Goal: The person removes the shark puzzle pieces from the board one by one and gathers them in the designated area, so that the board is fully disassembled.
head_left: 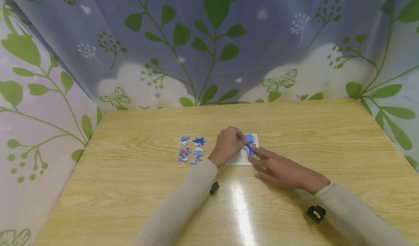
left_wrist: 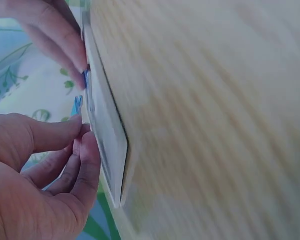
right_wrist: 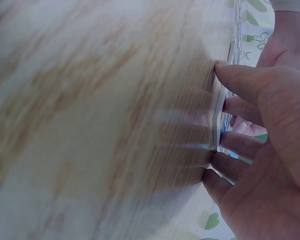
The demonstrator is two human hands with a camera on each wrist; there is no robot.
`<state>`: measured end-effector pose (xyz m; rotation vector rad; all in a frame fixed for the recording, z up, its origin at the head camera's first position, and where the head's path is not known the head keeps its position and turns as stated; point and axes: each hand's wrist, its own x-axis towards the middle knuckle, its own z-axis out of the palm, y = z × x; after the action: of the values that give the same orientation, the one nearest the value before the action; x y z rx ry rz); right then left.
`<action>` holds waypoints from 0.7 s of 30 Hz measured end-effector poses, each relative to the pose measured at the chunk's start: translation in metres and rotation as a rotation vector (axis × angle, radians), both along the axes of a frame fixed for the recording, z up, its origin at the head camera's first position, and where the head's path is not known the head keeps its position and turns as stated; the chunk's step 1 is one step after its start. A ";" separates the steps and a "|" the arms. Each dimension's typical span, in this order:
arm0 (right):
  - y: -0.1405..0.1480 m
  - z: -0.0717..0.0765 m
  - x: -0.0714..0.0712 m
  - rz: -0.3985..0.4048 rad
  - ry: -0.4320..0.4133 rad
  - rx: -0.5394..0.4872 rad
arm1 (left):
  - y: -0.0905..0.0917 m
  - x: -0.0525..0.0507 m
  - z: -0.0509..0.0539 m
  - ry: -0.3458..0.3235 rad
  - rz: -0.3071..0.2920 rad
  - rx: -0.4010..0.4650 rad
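My left hand (head_left: 226, 146) pinches a small blue jigsaw piece (left_wrist: 77, 104) between thumb and fingertips, just over a white puzzle board (head_left: 237, 162). Blue pieces (head_left: 249, 150) lie along the board's right part. From the right, my right hand (head_left: 283, 170) reaches in with its fingers extended, and its fingertips rest on the board's right edge and the table beside it. In the right wrist view, the thumb (right_wrist: 240, 80) of that hand touches the table at the board's near side. The left hand hides part of the board in the head view.
Several loose jigsaw pieces (head_left: 192, 150) lie in two columns on the wooden table (head_left: 137, 187), left of the board. A leaf-patterned curtain (head_left: 196, 49) hangs behind the table and along its sides.
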<state>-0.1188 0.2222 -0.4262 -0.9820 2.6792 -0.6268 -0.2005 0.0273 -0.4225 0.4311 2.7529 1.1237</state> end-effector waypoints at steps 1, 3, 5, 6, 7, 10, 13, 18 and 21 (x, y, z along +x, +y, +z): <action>0.000 0.000 0.000 0.000 0.000 0.000 | -0.003 0.000 0.001 -0.002 0.004 0.006; 0.000 0.000 0.000 -0.003 -0.001 0.002 | -0.009 -0.001 0.001 -0.009 0.008 0.016; -0.001 0.001 0.000 -0.007 -0.006 0.003 | -0.016 -0.001 0.002 -0.019 0.009 0.025; -0.001 0.001 0.000 -0.009 -0.009 0.003 | -0.020 -0.002 0.002 -0.019 0.009 0.025; -0.001 0.002 0.001 -0.011 -0.011 0.003 | -0.024 -0.002 0.003 -0.018 0.008 0.024; -0.001 0.003 0.002 -0.014 -0.014 0.003 | -0.036 -0.003 0.004 -0.024 0.009 0.024; -0.001 0.003 0.002 -0.014 -0.013 0.002 | -0.049 -0.003 0.006 -0.021 0.016 0.020; -0.001 0.003 0.002 -0.017 -0.013 0.004 | -0.067 -0.005 0.008 0.004 0.025 0.012; 0.000 0.003 0.003 -0.018 -0.016 0.003 | -0.076 -0.006 0.009 -0.012 0.040 0.009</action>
<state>-0.1162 0.2217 -0.4231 -0.9485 2.6772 -0.6313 -0.2064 -0.0492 -0.4139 0.3708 2.7583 1.1446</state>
